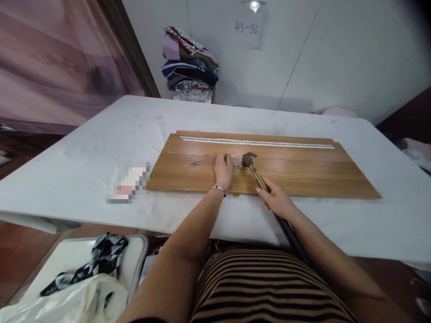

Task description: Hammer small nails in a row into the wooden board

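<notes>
My right hand (276, 197) is wrapped round the handle of a hammer (258, 177), which has a rusty brown head and a dark lower grip. The head sits over the right end of a small pale, flat piece (236, 160) on the wooden board (303, 179). At the left end of that piece, my left hand (224, 170) has its fingers closed on it; what lies under the fingers is hidden. A little heap of nails (193, 164) rests on the board to the left. Several small dark dots (267, 169) mark the wood right of the hammer.
Two white measuring strips (256, 143) run along the board's far side. The board lies on a white-covered table (84, 166), with a pixelated object (129, 184) at its left. Folded clothes (190, 67) are stacked behind. A white chair (67, 251) holds a patterned cloth and plastic bag.
</notes>
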A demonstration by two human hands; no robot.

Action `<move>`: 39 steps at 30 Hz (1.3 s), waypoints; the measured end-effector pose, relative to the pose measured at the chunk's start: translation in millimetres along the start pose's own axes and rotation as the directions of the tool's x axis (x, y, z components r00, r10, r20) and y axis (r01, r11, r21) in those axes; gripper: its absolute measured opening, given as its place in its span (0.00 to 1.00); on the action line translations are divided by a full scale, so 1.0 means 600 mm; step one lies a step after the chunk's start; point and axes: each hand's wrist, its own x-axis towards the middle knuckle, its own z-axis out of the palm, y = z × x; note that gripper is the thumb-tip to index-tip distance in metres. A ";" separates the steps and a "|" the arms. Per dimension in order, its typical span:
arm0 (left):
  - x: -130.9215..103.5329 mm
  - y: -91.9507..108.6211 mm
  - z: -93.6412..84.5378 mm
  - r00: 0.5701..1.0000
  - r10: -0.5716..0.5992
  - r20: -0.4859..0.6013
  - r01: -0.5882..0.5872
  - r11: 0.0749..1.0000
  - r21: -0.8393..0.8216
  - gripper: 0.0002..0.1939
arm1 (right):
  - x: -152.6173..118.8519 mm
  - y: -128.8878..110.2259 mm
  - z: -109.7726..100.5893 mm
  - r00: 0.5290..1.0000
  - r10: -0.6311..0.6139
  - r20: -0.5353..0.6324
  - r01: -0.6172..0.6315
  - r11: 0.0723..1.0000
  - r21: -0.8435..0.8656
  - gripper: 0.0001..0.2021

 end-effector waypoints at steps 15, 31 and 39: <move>-0.002 0.004 -0.002 1.000 0.007 -0.002 -0.007 1.000 0.023 0.08 | 0.000 0.001 0.000 1.000 0.000 -0.004 0.000 0.999 -0.034 0.30; -0.001 0.005 -0.003 1.000 0.016 -0.001 -0.016 1.000 0.026 0.08 | 0.001 0.006 0.001 1.000 0.004 0.000 -0.004 1.000 -0.004 0.29; -0.001 0.005 -0.001 1.000 -0.006 -0.019 0.006 1.000 -0.013 0.10 | 0.000 0.012 0.002 1.000 -0.021 -0.011 0.021 1.000 -0.009 0.29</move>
